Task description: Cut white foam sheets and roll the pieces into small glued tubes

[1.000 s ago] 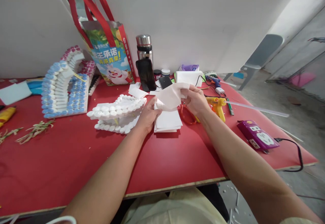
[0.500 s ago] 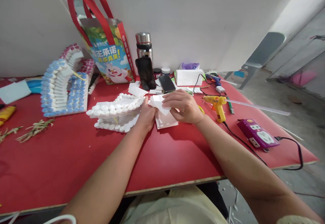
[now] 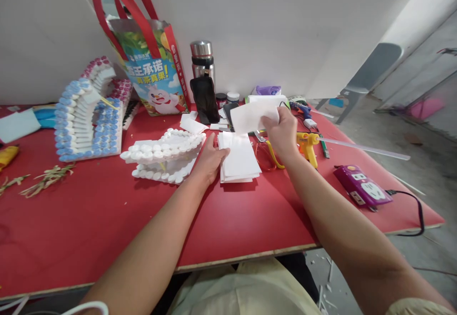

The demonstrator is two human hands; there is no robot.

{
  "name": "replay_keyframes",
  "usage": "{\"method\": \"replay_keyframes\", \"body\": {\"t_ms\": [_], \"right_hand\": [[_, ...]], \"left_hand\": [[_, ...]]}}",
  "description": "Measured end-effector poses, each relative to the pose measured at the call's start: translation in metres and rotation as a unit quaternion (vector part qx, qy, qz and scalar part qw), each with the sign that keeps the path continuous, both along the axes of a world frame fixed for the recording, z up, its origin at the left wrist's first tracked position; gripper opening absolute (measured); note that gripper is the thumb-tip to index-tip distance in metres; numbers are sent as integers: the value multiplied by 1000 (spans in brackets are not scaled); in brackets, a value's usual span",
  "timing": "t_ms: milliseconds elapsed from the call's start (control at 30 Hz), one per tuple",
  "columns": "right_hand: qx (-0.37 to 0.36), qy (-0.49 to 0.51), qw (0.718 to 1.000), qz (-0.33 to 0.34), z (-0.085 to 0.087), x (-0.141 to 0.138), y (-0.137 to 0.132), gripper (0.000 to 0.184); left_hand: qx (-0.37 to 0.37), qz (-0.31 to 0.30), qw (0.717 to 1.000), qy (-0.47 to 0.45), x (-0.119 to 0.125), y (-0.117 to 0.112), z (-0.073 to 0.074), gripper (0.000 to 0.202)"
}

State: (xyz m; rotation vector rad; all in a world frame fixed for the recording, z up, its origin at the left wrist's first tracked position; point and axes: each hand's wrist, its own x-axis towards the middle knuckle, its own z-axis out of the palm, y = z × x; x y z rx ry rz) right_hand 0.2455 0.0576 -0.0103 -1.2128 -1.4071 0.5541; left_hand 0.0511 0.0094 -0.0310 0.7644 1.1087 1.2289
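A white sheet of paper (image 3: pixel 248 116) is pinched between the thumb and fingers of my right hand (image 3: pixel 284 132), raised above the table. Below it lies a stack of white paper sheets (image 3: pixel 241 160), slightly fanned at its lower edge. My left hand (image 3: pixel 210 162) grips the stack at its left side, thumb on top and the other fingers mostly hidden. Just left of that hand is a curved white model (image 3: pixel 162 153) edged with rows of small white rounded pieces. Scissors with yellow and red handles (image 3: pixel 273 155) lie partly behind my right wrist.
On the red table (image 3: pixel 235 224), a yellow glue gun (image 3: pixel 307 146) and a purple power socket (image 3: pixel 363 186) sit at right. A blue-and-white model (image 3: pixel 89 124), a shopping bag (image 3: pixel 157 77), a steel flask (image 3: pixel 202 55) and a black phone-like object (image 3: pixel 204 100) stand at the back.
My right hand has lifted a sheet off the stack and moved it up and right. The stack's top now shows more fully; my left hand stays at its side.
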Motion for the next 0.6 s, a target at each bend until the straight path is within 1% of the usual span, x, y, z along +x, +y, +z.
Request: {"method": "replay_keyframes", "body": {"t_ms": [33, 67, 100, 167, 233, 300, 367, 433, 533, 600], "right_hand": [[33, -37, 998, -47, 1, 4, 0, 7], [65, -85, 991, -79, 2, 6, -1, 8], [87, -132, 983, -89, 2, 6, -2, 10], [95, -197, 975, -40, 1, 1, -7, 18], [85, -245, 966, 19, -2, -9, -12, 26], [67, -299, 950, 54, -5, -20, -16, 32], [56, -354, 931, 67, -6, -27, -20, 35], [63, -402, 911, 68, -5, -31, -23, 36], [75, -455, 885, 58, -3, -33, -26, 32], [78, -481, 871, 60, -2, -33, -26, 30]], "left_hand": [[-1, -4, 1000, 1, 0, 0, 0, 108], [2, -11, 1000, 3, 0, 0, 0, 108], [4, -17, 1000, 5, 0, -1, 1, 108], [1, -17, 1000, 7, 0, -1, 1, 106], [0, -7, 1000, 0, 0, -1, 1, 105], [6, 2, 1000, -12, 1, 0, 2, 102], [23, 8, 999, -25, 1, 1, 2, 99], [32, 15, 999, -39, 1, 2, 1, 102], [39, 23, 997, -54, 1, 2, 1, 108], [51, 23, 997, -60, 1, 2, 2, 106]]}}
